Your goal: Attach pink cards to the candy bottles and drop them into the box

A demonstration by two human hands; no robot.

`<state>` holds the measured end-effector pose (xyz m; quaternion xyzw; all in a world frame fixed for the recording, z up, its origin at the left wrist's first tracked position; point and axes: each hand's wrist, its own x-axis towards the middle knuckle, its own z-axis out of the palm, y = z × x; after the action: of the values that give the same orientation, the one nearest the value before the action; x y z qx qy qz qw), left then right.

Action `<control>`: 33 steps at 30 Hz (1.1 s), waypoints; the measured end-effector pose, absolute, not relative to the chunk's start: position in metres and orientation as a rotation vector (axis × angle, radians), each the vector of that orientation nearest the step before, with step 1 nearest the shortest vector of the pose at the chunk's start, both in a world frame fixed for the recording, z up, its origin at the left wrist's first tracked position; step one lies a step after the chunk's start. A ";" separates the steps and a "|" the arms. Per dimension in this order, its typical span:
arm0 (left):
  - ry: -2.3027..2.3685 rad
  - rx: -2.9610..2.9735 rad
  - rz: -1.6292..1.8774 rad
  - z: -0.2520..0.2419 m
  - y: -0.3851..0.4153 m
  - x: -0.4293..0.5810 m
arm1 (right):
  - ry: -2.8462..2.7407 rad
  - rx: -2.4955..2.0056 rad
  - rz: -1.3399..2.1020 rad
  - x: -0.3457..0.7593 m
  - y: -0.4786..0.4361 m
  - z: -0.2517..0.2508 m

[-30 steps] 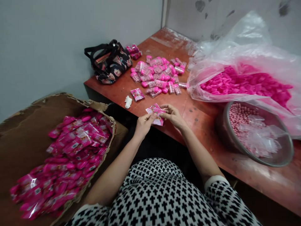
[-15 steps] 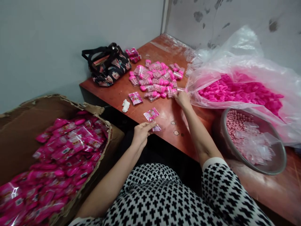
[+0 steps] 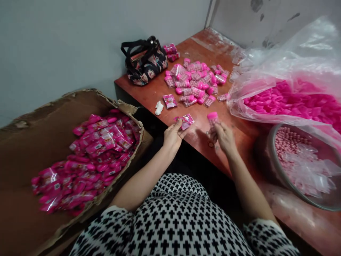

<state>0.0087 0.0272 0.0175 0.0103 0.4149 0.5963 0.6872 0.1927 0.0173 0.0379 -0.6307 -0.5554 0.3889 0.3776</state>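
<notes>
My left hand (image 3: 172, 135) pinches a small pink printed sachet (image 3: 184, 121) just above the front edge of the red-brown table (image 3: 197, 138). A hand's width to its right, my right hand (image 3: 223, 136) is closed round a small clear bottle with a pink cap (image 3: 212, 119), held upright over the table. Behind both hands lies a heap of the same pink-capped bottles (image 3: 195, 83). One more sachet (image 3: 169, 101) lies flat on the table beyond my left hand.
A cardboard box (image 3: 53, 121) at the left holds many pink packed sachets (image 3: 92, 160). A metal bowl (image 3: 269, 167) of pink beads and clear bags stands at right, behind it a plastic bag of pink caps (image 3: 290, 101). A dark handbag (image 3: 145, 62) sits by the wall.
My right hand reached to the bottle heap, took one bottle and drew it back beside my left hand. The left hand kept hold of the sachet. The camera view swung left.
</notes>
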 end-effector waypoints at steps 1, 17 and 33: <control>0.921 0.014 1.346 0.017 0.027 0.010 | -1.332 -1.550 1.141 0.180 -0.003 0.037; 0.785 0.255 1.264 0.025 0.010 0.028 | -1.028 -1.266 1.365 0.122 -0.049 0.011; 0.878 0.636 1.058 0.026 0.011 0.021 | -0.916 -1.164 1.533 0.131 -0.042 0.004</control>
<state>0.0214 0.0108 0.0264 0.2883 0.3982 0.4799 0.7266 0.1310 -0.0417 0.0035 -0.4778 -0.3760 0.6294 0.4840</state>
